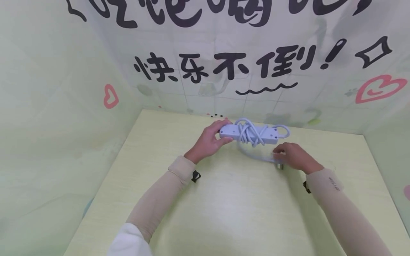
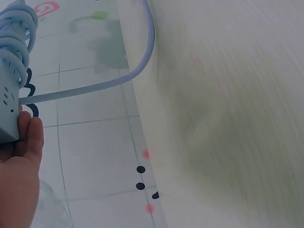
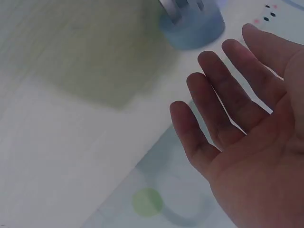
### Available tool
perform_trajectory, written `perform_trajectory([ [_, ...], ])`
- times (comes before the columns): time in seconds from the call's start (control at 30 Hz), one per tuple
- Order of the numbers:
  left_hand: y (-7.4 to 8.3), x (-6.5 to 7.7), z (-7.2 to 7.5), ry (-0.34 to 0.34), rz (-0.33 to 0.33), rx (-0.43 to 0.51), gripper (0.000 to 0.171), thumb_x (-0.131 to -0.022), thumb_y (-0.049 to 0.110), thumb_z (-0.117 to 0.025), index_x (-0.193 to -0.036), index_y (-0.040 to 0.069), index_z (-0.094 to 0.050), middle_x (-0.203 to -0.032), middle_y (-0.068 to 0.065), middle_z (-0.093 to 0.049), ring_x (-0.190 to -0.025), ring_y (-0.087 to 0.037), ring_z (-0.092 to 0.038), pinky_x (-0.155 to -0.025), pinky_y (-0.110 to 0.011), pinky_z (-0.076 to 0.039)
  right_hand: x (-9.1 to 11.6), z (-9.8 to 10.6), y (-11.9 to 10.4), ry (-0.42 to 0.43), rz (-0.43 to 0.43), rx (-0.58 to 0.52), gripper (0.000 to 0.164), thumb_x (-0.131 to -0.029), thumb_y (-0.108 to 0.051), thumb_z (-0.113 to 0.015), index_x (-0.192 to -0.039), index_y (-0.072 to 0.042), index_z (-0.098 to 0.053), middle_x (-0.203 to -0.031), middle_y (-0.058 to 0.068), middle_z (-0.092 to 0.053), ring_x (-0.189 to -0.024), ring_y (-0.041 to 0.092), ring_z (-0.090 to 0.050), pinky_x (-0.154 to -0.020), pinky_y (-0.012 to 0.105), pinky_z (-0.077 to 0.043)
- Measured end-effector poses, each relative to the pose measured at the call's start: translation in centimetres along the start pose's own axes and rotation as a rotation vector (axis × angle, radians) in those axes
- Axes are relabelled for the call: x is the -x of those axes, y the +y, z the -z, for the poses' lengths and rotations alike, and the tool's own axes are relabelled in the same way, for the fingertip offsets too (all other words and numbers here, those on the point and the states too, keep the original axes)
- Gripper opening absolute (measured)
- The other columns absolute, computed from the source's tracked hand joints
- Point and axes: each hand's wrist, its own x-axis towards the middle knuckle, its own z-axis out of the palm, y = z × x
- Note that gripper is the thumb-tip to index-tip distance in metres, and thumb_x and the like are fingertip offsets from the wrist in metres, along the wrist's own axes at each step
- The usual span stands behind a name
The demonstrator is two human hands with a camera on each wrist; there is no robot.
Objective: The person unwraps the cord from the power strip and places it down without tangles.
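Head view: power strip [image 1: 235, 133] at far side of surface [image 1: 224, 206], right of the middle, in front of lettered backdrop [image 1: 214, 85]. Long axis runs left to right, right end angled slightly nearer. Left hand [image 1: 209, 142] grips left end, thumb on near side, fingers on far side. Cord [image 1: 247, 134] wound in crossing turns round the strip's middle; one loop sticks out past the right end. Loose length sags from the middle toward the right, ending in plug [image 1: 280, 166], prongs pointing near. Right hand [image 1: 296, 156] just beside plug, nearer than strip's right end.

Left wrist view: left hand's fingers wrap the strip's end; slots show on one face. Cord leaves close to the fingers and curves away over the surface.

Right wrist view: right hand palm visible, fingers spread and slightly bent, grasping nothing. Plug just beyond the fingertips, blurred, metal prongs visible; cannot tell whether any fingertip touches it.
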Motion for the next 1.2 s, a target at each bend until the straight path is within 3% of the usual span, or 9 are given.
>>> perform_trajectory([
  [0.2,-0.3,0.0,0.0,0.011,-0.018,-0.028,0.045,-0.092,0.012,-0.075,-0.134,0.007,-0.059,-0.136,-0.013,-0.060,-0.113,-0.024,-0.060,-0.102,-0.041,-0.055,1.0,3.4,-1.2,0.190,-0.008,-0.100,0.035,-0.105,-0.010,-0.049,-0.134,0.008,-0.056,-0.128,0.030,-0.064,-0.117,0.047,-0.063,-0.095,0.060,-0.051],
  [0.33,-0.5,-0.1,-0.1,0.000,-0.026,-0.050,0.046,-0.093,0.013,-0.075,-0.136,0.008,-0.058,-0.134,-0.012,-0.061,-0.112,-0.022,-0.059,-0.100,-0.040,-0.055,1.9,5.4,-2.8,0.291,0.020,-0.225,0.046,-0.102,-0.003,-0.043,-0.148,0.001,-0.045,-0.141,0.025,-0.058,-0.126,0.041,-0.058,-0.099,0.055,-0.050],
  [0.5,-0.6,-0.3,-0.2,-0.010,-0.024,-0.083,0.047,-0.093,0.015,-0.074,-0.137,0.010,-0.058,-0.131,-0.008,-0.062,-0.110,-0.020,-0.058,-0.094,-0.035,-0.055,2.0,6.2,-4.9,0.230,0.119,-0.244,0.051,-0.097,-0.006,-0.053,-0.147,-0.009,-0.050,-0.146,0.012,-0.058,-0.125,0.029,-0.058,-0.101,0.047,-0.048],
  [0.67,-0.4,-0.3,-0.5,-0.022,-0.025,-0.069,0.047,-0.093,0.013,-0.075,-0.136,0.010,-0.058,-0.130,-0.009,-0.061,-0.111,-0.021,-0.058,-0.095,-0.040,-0.056,1.2,5.4,-5.7,0.186,0.230,-0.091,0.060,-0.090,-0.014,-0.075,-0.142,0.004,-0.052,-0.132,0.020,-0.061,-0.119,0.034,-0.056,-0.100,0.052,-0.046],
  [0.83,-0.3,-0.2,-0.7,-0.029,-0.002,-0.059,0.047,-0.092,0.013,-0.075,-0.136,0.009,-0.058,-0.127,-0.009,-0.062,-0.111,-0.022,-0.059,-0.100,-0.041,-0.056,0.5,4.6,-5.8,0.153,0.168,-0.026,0.065,-0.088,-0.020,-0.080,-0.142,0.004,-0.052,-0.118,0.015,-0.064,-0.100,0.026,-0.060,-0.087,0.042,-0.050],
  [0.93,-0.3,-0.1,-0.7,-0.034,0.037,-0.040,0.049,-0.091,0.010,-0.077,-0.135,0.010,-0.058,-0.126,-0.007,-0.062,-0.111,-0.021,-0.060,-0.103,-0.040,-0.054,0.4,4.3,-5.6,0.146,0.143,-0.030,0.064,-0.089,-0.020,-0.080,-0.142,0.003,-0.053,-0.117,0.014,-0.064,-0.095,0.023,-0.061,-0.083,0.039,-0.052],
  [1.07,-0.3,-0.2,-0.5,-0.063,0.100,0.043,0.046,-0.091,0.008,-0.077,-0.132,0.010,-0.058,-0.127,-0.007,-0.059,-0.110,-0.022,-0.060,-0.102,-0.042,-0.054,0.2,3.9,-5.3,0.182,0.180,-0.021,0.061,-0.088,-0.019,-0.080,-0.140,0.002,-0.055,-0.120,0.014,-0.064,-0.094,0.022,-0.061,-0.083,0.038,-0.051],
  [1.2,-0.1,-0.5,0.1,-0.092,0.133,0.114,0.041,-0.100,0.018,-0.066,-0.138,0.013,-0.055,-0.138,-0.006,-0.056,-0.116,-0.022,-0.061,-0.103,-0.041,-0.053,0.2,3.3,-4.8,0.252,0.246,-0.007,0.058,-0.087,-0.016,-0.082,-0.137,0.000,-0.058,-0.118,0.012,-0.065,-0.092,0.019,-0.059,-0.080,0.036,-0.052],
])
